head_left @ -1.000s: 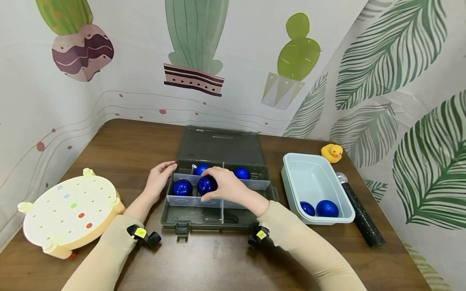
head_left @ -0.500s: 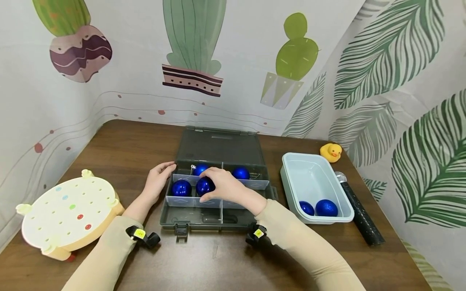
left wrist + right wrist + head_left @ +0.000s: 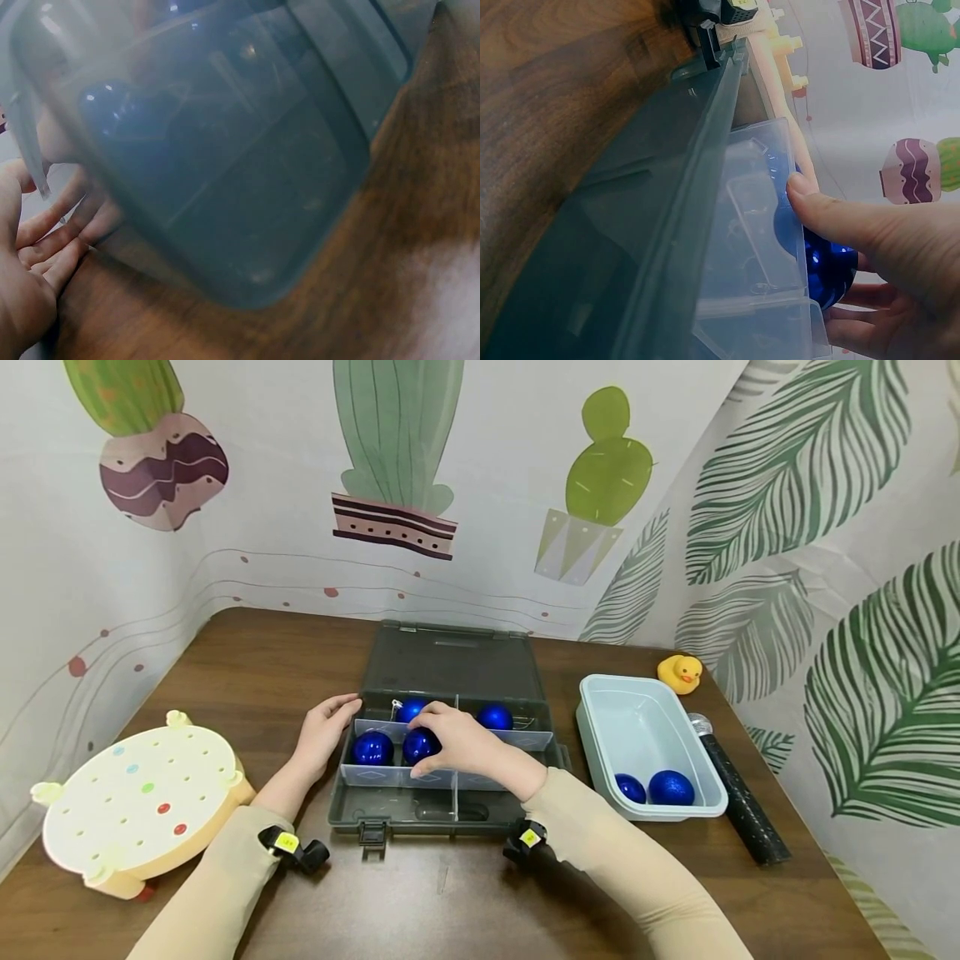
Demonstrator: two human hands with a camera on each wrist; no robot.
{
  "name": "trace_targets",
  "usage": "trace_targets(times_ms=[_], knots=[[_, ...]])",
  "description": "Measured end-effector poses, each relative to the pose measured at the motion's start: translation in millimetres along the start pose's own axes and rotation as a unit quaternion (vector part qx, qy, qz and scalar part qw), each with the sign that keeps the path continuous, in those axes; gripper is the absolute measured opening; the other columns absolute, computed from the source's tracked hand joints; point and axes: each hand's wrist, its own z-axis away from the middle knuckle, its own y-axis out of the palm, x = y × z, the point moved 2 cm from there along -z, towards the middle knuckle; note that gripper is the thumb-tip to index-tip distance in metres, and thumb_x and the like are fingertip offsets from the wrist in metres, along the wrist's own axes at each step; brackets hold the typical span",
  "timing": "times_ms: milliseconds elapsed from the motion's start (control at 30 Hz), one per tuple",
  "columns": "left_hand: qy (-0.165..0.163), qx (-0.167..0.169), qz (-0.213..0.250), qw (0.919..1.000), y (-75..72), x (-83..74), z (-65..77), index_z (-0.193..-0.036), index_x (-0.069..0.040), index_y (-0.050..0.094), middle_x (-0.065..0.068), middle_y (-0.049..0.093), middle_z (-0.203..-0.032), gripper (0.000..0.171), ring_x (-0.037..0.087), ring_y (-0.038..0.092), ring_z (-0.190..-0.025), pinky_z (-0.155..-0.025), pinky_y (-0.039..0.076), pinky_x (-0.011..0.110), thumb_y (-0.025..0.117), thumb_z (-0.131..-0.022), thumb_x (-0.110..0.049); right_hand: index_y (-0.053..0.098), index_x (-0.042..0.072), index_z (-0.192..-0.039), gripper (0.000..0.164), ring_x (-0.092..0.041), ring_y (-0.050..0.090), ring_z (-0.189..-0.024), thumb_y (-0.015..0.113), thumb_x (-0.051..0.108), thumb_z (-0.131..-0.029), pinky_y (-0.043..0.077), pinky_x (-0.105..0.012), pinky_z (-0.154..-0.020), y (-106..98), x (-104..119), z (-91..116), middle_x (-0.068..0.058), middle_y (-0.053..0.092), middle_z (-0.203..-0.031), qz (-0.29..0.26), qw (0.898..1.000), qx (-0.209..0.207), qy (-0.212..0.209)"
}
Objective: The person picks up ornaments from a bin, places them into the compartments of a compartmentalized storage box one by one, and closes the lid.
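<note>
In the head view, the right hand [image 3: 467, 740], at centre, curls thumb and fingers round a blue ball [image 3: 418, 747] in the grey box's [image 3: 393, 803] middle row; the left hand [image 3: 327, 728], left of it, merely touches the box with relaxed fingers. The left wrist view shows these at lower left. In the right wrist view, lower right, the gripped ball sits partly behind a clear divider [image 3: 754, 232].

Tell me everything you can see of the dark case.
The case looks like smoky see-through plastic and sits on the table, lid open at the back. Paler clear dividers split it into compartments; a latch shows at the front. Two blue balls are in its back row, two in the middle, one of these gripped by the right hand. The left hand touches its left side.
</note>
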Motion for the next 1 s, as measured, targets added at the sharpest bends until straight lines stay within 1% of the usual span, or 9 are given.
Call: trace_targets(times_ms=[233, 333, 467, 500, 567, 700, 767, 833, 1000], knots=[[-0.002, 0.003, 0.006, 1.0, -0.3, 0.0, 0.4, -0.141, 0.002, 0.048, 0.021, 0.049, -0.144, 0.049, 0.025, 0.046, -0.131, -0.112, 0.039, 0.037, 0.05, -0.102, -0.028, 0.059, 0.008, -0.131, 0.066, -0.024, 0.056, -0.124, 0.081, 0.04, -0.078, 0.047, -0.039, -0.105, -1, 0, -1, -0.009, 0.057, -0.136, 0.011, 1.0, 0.006, -0.002], [-0.004, 0.002, 0.005, 1.0, -1.3, 0.8, 0.3, -0.141, 0.002, 0.049, 0.019, 0.049, -0.144, 0.049, 0.023, 0.046, -0.129, -0.108, 0.041, 0.029, 0.05, -0.102, -0.028, 0.058, 0.007, -0.131, 0.066, -0.023, 0.055, -0.125, 0.08, 0.04, -0.079, 0.047, -0.039, -0.106, -1, 1, -1, -0.008, 0.058, -0.135, 0.016, 1.0, 0.01, -0.003], [-0.007, 0.002, 0.0, 1.0, -1.5, 1.6, -0.1, -0.141, 0.001, 0.049, 0.018, 0.05, -0.144, 0.049, 0.018, 0.048, -0.126, -0.098, 0.042, 0.016, 0.05, -0.102, -0.029, 0.059, 0.007, -0.131, 0.064, -0.023, 0.055, -0.125, 0.08, 0.039, -0.079, 0.047, -0.039, -0.106, -1, 1, 0, -0.008, 0.059, -0.134, 0.015, 1.0, 0.01, -0.007], [-0.007, 0.003, -0.001, 1.0, -1.2, 1.5, 0.0, -0.141, 0.001, 0.049, 0.018, 0.05, -0.144, 0.049, 0.018, 0.048, -0.125, -0.097, 0.042, 0.015, 0.05, -0.102, -0.029, 0.059, 0.007, -0.13, 0.063, -0.023, 0.055, -0.125, 0.08, 0.039, -0.08, 0.047, -0.039, -0.105, -2, 0, 1, -0.008, 0.059, -0.134, 0.013, 1.0, 0.009, -0.009], [-0.007, 0.003, -0.001, 1.0, -1.5, 1.1, 0.6, -0.141, 0.001, 0.049, 0.019, 0.05, -0.144, 0.049, 0.019, 0.048, -0.126, -0.101, 0.043, 0.019, 0.05, -0.102, -0.029, 0.061, 0.008, -0.129, 0.059, -0.023, 0.055, -0.125, 0.078, 0.039, -0.082, 0.048, -0.038, -0.104, -4, -1, 2, -0.008, 0.06, -0.134, 0.012, 1.0, 0.001, -0.012], [-0.002, 0.004, 0.003, 1.0, -1.0, -1.2, 1.1, -0.141, 0.002, 0.048, 0.021, 0.049, -0.145, 0.05, 0.025, 0.046, -0.131, -0.111, 0.04, 0.035, 0.05, -0.102, -0.029, 0.064, 0.007, -0.124, 0.047, -0.024, 0.058, -0.121, 0.075, 0.034, -0.086, 0.049, -0.038, -0.102, -16, -4, 6, -0.009, 0.062, -0.13, 0.007, 0.999, -0.038, -0.022], [0.002, 0.003, 0.003, 1.0, -0.7, -2.7, 1.3, -0.14, 0.003, 0.048, 0.022, 0.049, -0.144, 0.05, 0.026, 0.046, -0.132, -0.112, 0.039, 0.038, 0.05, -0.102, -0.028, 0.066, 0.006, -0.12, 0.04, -0.024, 0.06, -0.118, 0.074, 0.028, -0.088, 0.05, -0.038, -0.1, -25, -4, 10, -0.009, 0.064, -0.127, 0.004, 0.997, -0.067, -0.027], [0.004, 0.003, 0.0, 1.0, -0.7, -3.3, 1.4, -0.14, 0.003, 0.049, 0.022, 0.049, -0.144, 0.05, 0.026, 0.046, -0.131, -0.111, 0.04, 0.037, 0.05, -0.102, -0.029, 0.067, 0.005, -0.118, 0.034, -0.025, 0.063, -0.112, 0.073, 0.023, -0.089, 0.052, -0.038, -0.096, -34, -5, 14, -0.009, 0.066, -0.123, 0.006, 0.995, -0.096, -0.036], [0.001, 0.002, -0.005, 1.0, -1.3, -1.3, 1.4, -0.141, 0.001, 0.049, 0.019, 0.05, -0.144, 0.05, 0.021, 0.048, -0.128, -0.105, 0.043, 0.026, 0.05, -0.102, -0.03, 0.069, 0.006, -0.112, 0.025, -0.023, 0.065, -0.104, 0.071, 0.017, -0.09, 0.054, -0.038, -0.09, -56, -13, 28, -0.007, 0.07, -0.113, 0.019, 0.986, -0.159, -0.046]])
